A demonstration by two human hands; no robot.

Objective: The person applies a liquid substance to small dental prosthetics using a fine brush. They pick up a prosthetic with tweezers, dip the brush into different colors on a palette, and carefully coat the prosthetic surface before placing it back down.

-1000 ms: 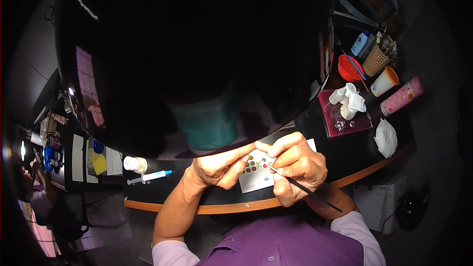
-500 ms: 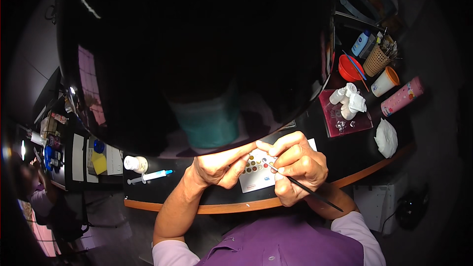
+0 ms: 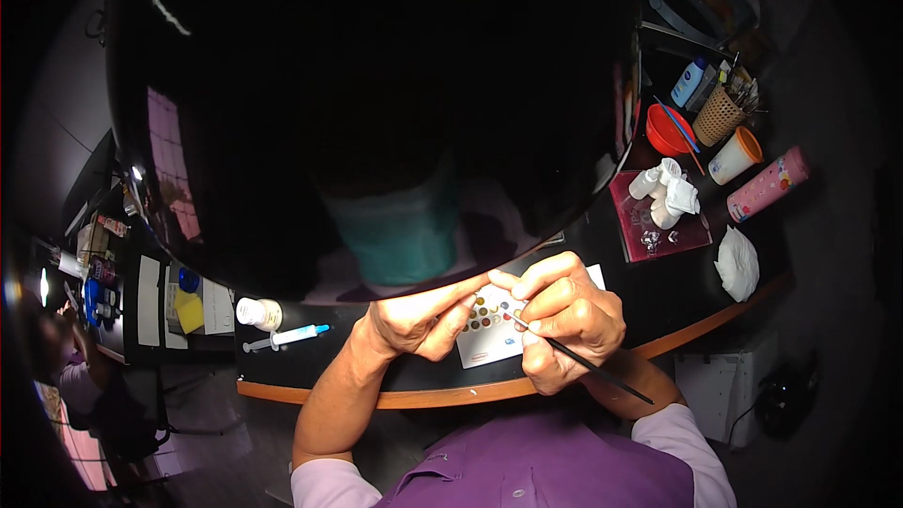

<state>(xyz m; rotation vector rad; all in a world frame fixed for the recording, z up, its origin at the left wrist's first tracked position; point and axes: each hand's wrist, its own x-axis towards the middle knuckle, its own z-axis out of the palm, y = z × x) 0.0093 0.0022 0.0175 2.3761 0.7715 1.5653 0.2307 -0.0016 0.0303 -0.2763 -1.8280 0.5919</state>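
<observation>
My right hand (image 3: 576,315) pinches a slim paintbrush with a black handle (image 3: 607,376), its metal end pointing up and left toward my other hand. My left hand (image 3: 421,322) is closed, its fingers curled and thumb drawn in. Whatever its fingertips hold is hidden, partly behind the big dark curved shape above. The two hands are close together over the desk. Below and between them lies a white card (image 3: 491,350) with rows of small round coloured spots; the hands cover part of it.
A syringe (image 3: 287,339) and a small white bottle (image 3: 252,311) lie to the left. At right are a dark red pad (image 3: 640,243) with white bottles, a crumpled tissue (image 3: 737,263), a red bowl (image 3: 666,136), a pink tumbler (image 3: 769,184) and a woven brush holder (image 3: 719,117). The desk's wooden edge (image 3: 442,396) runs nearest me.
Hardly anything differs. The paintbrush and my right fingers have shifted very slightly; my left hand stays where it was.
</observation>
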